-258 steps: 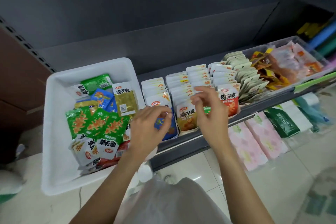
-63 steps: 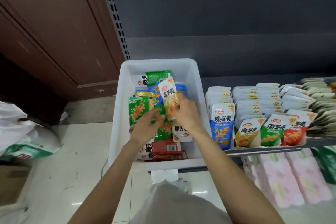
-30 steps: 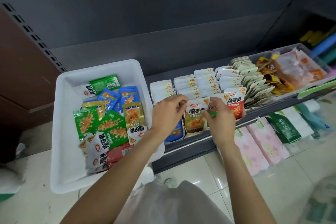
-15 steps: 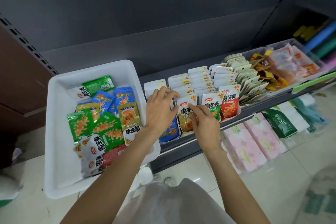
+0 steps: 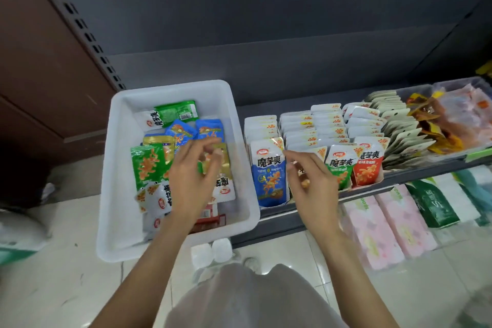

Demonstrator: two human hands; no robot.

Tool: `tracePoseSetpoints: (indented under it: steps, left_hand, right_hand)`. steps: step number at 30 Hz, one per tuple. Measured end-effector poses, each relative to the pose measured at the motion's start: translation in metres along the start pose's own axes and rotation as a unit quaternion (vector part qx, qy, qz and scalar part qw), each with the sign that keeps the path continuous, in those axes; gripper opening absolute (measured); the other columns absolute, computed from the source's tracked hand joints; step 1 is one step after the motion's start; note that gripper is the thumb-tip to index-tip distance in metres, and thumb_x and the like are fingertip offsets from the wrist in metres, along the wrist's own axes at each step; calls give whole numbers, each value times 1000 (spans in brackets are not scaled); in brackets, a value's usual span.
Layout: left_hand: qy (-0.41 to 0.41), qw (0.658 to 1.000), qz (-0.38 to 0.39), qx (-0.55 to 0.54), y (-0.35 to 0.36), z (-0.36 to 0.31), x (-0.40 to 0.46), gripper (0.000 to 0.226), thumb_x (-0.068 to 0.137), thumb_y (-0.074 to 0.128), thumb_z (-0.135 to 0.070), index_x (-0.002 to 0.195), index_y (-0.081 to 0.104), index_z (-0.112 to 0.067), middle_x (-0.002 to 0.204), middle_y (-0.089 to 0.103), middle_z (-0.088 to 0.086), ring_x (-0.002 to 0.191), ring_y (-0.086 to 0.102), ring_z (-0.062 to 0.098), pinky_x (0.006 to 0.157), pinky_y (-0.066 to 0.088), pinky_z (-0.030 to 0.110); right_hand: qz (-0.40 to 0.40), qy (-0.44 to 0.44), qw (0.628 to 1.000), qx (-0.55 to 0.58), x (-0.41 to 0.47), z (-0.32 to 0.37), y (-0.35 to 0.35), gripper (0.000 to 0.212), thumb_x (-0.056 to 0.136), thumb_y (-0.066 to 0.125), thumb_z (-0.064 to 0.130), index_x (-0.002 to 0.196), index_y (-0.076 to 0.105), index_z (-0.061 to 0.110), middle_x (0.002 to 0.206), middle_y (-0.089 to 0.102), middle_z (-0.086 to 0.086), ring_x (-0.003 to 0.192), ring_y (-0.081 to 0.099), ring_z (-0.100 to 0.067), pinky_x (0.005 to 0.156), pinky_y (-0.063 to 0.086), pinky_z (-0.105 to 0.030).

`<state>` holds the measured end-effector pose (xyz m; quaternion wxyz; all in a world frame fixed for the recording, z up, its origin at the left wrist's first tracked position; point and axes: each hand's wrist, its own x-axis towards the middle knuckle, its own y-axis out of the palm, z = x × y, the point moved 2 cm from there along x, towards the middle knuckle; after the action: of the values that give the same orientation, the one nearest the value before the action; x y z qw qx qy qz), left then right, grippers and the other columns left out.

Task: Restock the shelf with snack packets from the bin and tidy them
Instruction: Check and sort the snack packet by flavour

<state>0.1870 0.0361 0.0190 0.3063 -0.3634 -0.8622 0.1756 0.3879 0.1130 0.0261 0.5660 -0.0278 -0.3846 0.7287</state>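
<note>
A white bin (image 5: 117,168) stands left of the shelf and holds loose snack packets: green ones (image 5: 145,165), blue ones (image 5: 209,129) and a gold one (image 5: 225,160). My left hand (image 5: 191,176) hovers over the bin's middle, blurred, its fingers loosely bent just above the gold packet and holding nothing. On the shelf (image 5: 372,189) the packets stand in rows, fronted by a blue packet (image 5: 270,176), a green packet (image 5: 342,165) and a red packet (image 5: 368,165). My right hand (image 5: 311,181) is in front of the row between blue and green, with relaxed fingers, and hides that row's front packet.
A clear tray of orange snacks (image 5: 452,120) sits at the shelf's right end, beside fanned pale packets (image 5: 399,128). Pink tissue packs (image 5: 386,216) and a green pack (image 5: 431,202) lie on the lower shelf. Two white caps (image 5: 213,250) stand on the floor below the bin.
My left hand has swung from the shelf's blue row back over the bin. My right hand has drawn back from the yellow packet it was pressing in. The view has turned left.
</note>
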Motion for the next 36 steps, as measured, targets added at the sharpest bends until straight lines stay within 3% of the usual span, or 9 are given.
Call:
tracePoseSetpoints:
  steps: [4, 8, 12, 15, 19, 23, 27, 30, 36]
  left_hand:
    - [-107, 987, 40, 112, -49, 61, -11, 26, 84, 66, -14, 110, 63, -17, 87, 62, -8, 81, 57, 16, 72, 41, 26]
    - [-170, 932, 219, 233, -51, 108, -17, 51, 85, 66, -26, 132, 48, -18, 129, 52, 6, 117, 46, 29, 98, 40, 39]
    - [-122, 876, 358, 299, -28, 105, -16, 62, 88, 58, -41, 142, 34, -25, 144, 35, 0, 135, 28, 24, 108, 35, 39]
    - [-110, 817, 405, 396, -21, 99, -14, 64, 89, 55, -45, 143, 31, -21, 144, 29, 1, 133, 28, 23, 98, 42, 42]
    - [-132, 821, 415, 369, -20, 101, -14, 58, 91, 49, -48, 142, 36, -24, 144, 30, 0, 132, 29, 20, 96, 46, 42]
    - [-299, 914, 270, 51, -39, 91, -8, 49, 93, 43, -53, 136, 46, -28, 143, 43, -3, 129, 41, 18, 104, 35, 38]
    - [-392, 891, 41, -224, -54, 71, -3, 64, 76, 46, -73, 128, 49, -37, 134, 53, -9, 125, 48, 14, 108, 35, 43]
    - [-351, 882, 100, -298, -51, 55, 4, 51, 77, 59, -57, 120, 59, -29, 120, 64, -5, 109, 61, 11, 99, 46, 39]
    - [-242, 923, 127, -272, -30, 16, 14, 23, 83, 67, -5, 103, 66, -16, 95, 71, -7, 85, 67, 4, 71, 51, 15]
  right_hand:
    - [161, -69, 984, 40, 11, 45, 60, 28, 88, 55, 10, 114, 64, 17, 105, 60, 3, 79, 60, -11, 69, 50, -21]
    - [368, -77, 913, -160, 21, 58, 147, 50, 92, 55, 14, 140, 41, 13, 138, 44, -9, 122, 46, -26, 96, 47, -38]
    - [454, -91, 803, -375, 38, 37, 198, 65, 84, 58, 2, 142, 32, 14, 144, 25, -21, 129, 30, -45, 105, 35, -49]
    - [462, -247, 743, -417, 51, 27, 204, 53, 88, 57, 9, 137, 41, 21, 151, 23, -16, 138, 18, -39, 112, 21, -52]
    - [501, -383, 672, -389, 63, 28, 192, 33, 93, 51, 19, 125, 57, 25, 137, 45, -8, 133, 31, -27, 113, 21, -44]
    - [496, -315, 759, -281, 82, 44, 165, 7, 86, 55, 15, 81, 57, 21, 74, 52, 1, 83, 44, -23, 86, 43, -38]
    - [316, -61, 947, -1, 94, 46, 127, 14, 82, 70, 20, 85, 57, 18, 81, 68, 5, 77, 63, -19, 69, 48, -31]
    - [267, 168, 905, 286, 80, 51, 111, 18, 82, 71, 10, 89, 55, 15, 88, 71, -6, 77, 68, -14, 65, 53, -25]
    - [238, 229, 884, 331, 56, 45, 80, 22, 87, 64, 8, 107, 55, 5, 94, 72, -9, 79, 69, -13, 65, 53, -22]
